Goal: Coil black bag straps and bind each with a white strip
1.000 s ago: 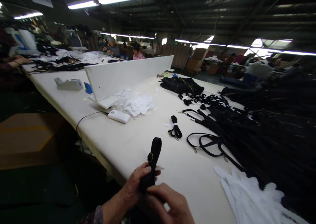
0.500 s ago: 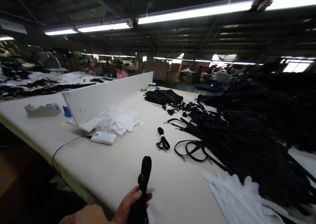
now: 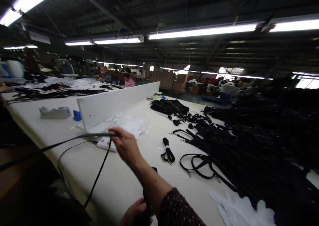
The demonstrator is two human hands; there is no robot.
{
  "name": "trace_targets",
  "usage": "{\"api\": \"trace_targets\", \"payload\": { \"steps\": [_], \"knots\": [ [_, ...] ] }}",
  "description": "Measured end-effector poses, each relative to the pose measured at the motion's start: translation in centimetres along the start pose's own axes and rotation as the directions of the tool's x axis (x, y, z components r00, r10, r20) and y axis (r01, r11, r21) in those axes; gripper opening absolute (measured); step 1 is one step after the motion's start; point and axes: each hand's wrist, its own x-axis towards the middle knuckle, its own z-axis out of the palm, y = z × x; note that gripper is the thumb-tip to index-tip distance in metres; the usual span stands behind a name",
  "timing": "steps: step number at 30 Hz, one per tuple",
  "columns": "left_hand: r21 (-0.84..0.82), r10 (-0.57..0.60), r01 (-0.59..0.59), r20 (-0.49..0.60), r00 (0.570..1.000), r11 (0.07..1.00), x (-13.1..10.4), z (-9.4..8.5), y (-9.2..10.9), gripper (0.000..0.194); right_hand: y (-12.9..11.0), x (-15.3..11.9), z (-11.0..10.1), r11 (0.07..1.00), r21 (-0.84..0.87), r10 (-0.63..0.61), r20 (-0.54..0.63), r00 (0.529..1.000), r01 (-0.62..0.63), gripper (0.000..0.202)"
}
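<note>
My right hand [image 3: 126, 144] reaches across to the left, its fingers pinched on a long black strap [image 3: 59, 140] that runs off to the left and also hangs down. Below the forearm, my left hand [image 3: 134, 212] grips a folded black strap bundle [image 3: 147, 204], partly hidden by that arm. On the white table [image 3: 179, 194] lies a black strap bundle with a white band [image 3: 167, 150]. Beside it a loose looped strap [image 3: 199, 166] shows metal clips.
A white divider board [image 3: 119, 101] stands behind plastic bags [image 3: 132, 124] and a white device [image 3: 106, 144]. A tape dispenser [image 3: 55, 113] sits at left. Black straps and fabric [image 3: 249, 166] are heaped at right, white pieces [image 3: 243, 207] in front. People sit further back.
My right hand has moved up and forward, and a stretched strap now shows in it. My left hand still holds the folded bundle. The view has shifted slightly.
</note>
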Motion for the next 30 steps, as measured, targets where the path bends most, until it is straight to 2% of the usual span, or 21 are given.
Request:
{"api": "trace_targets", "payload": {
  "steps": [2, 4, 6, 8, 10, 11, 12, 14, 15, 16, 19, 22, 25, 27, 29, 30],
  "knots": [
    [0.011, 0.006, -0.005, -0.086, 0.996, 1.0, -0.4, 0.4, -0.2, 0.038, -1.4, 2.1, -3.1, 0.989, -0.096, -0.127, -0.15, 0.98, 0.114, 0.026],
    [0.013, 0.005, -0.003, -0.162, 0.987, 1.0, -0.9, 1.0, -0.2, 0.033, -2.2, 3.3, -5.5, 0.936, -0.255, -0.298, -0.199, 0.934, 0.244, 0.029],
    [0.014, 0.007, -0.004, -0.16, 0.987, 1.0, -1.5, 1.5, 0.1, 0.035, -2.6, 3.8, -7.0, 0.838, -0.436, -0.431, -0.161, 0.888, 0.328, 0.033],
    [0.015, 0.005, -0.003, -0.137, 0.991, 1.0, -1.9, 1.7, 0.3, 0.036, -2.4, 3.8, -7.4, 0.735, -0.592, -0.451, -0.065, 0.89, 0.329, 0.035],
    [0.006, 0.016, -0.015, -0.142, 0.99, 1.0, -2.0, 1.8, 0.3, 0.034, -1.8, 3.2, -6.9, 0.656, -0.706, -0.306, 0.075, 0.949, 0.267, 0.033],
    [-0.002, 0.021, -0.022, -0.151, 0.988, 1.0, -1.9, 1.7, 0.3, 0.032, -1.2, 2.7, -6.4, 0.617, -0.751, -0.169, 0.163, 0.972, 0.233, 0.03],
    [-0.011, 0.025, -0.027, -0.159, 0.987, 1.0, -1.8, 1.6, 0.1, 0.031, -0.6, 2.2, -5.7, 0.578, -0.789, -0.013, 0.247, 0.969, 0.209, 0.027],
    [-0.025, 0.025, -0.03, -0.17, 0.985, 0.999, -1.5, 1.5, -0.1, 0.029, 0.9, 1.1, -4.2, 0.518, -0.831, 0.244, 0.372, 0.896, 0.204, 0.023],
    [-0.028, 0.025, -0.031, -0.176, 0.984, 0.999, -1.4, 1.4, -0.3, 0.028, 1.6, 0.5, -3.4, 0.507, -0.834, 0.313, 0.412, 0.856, 0.216, 0.022],
    [-0.03, 0.027, -0.033, -0.181, 0.983, 0.999, -1.3, 1.3, -0.4, 0.026, 2.3, -0.1, -2.6, 0.507, -0.831, 0.345, 0.441, 0.829, 0.23, 0.023],
    [-0.041, 0.049, -0.057, -0.17, 0.984, 0.998, -1.3, 1.0, -0.6, 0.024, 3.8, -1.7, -0.9, 0.561, -0.787, 0.342, 0.501, 0.795, 0.256, 0.038],
    [-0.057, 0.048, -0.058, -0.159, 0.986, 0.997, -1.3, 0.4, -0.9, 0.027, 4.3, -3.1, -0.5, 0.618, -0.742, 0.355, 0.559, 0.75, 0.26, 0.056],
    [-0.057, 0.022, -0.033, -0.191, 0.981, 0.998, -1.4, 0.0, -0.9, 0.033, 4.5, -4.5, -1.3, 0.632, -0.73, 0.41, 0.6, 0.687, 0.26, 0.064],
    [-0.04, 0.002, -0.012, -0.226, 0.974, 0.999, -1.4, 0.1, -0.8, 0.036, 4.5, -5.5, -2.4, 0.646, -0.723, 0.43, 0.61, 0.666, 0.245, 0.067],
    [-0.016, -0.013, 0.009, -0.264, 0.964, 1.0, -1.4, 0.4, -0.6, 0.037, 4.4, -6.4, -3.9, 0.675, -0.711, 0.439, 0.601, 0.668, 0.197, 0.069],
    [-0.006, -0.013, 0.012, -0.279, 0.96, 1.0, -1.4, 0.6, -0.5, 0.037, 4.3, -7.0, -4.7, 0.697, -0.701, 0.435, 0.583, 0.686, 0.153, 0.068]
  ]
}}
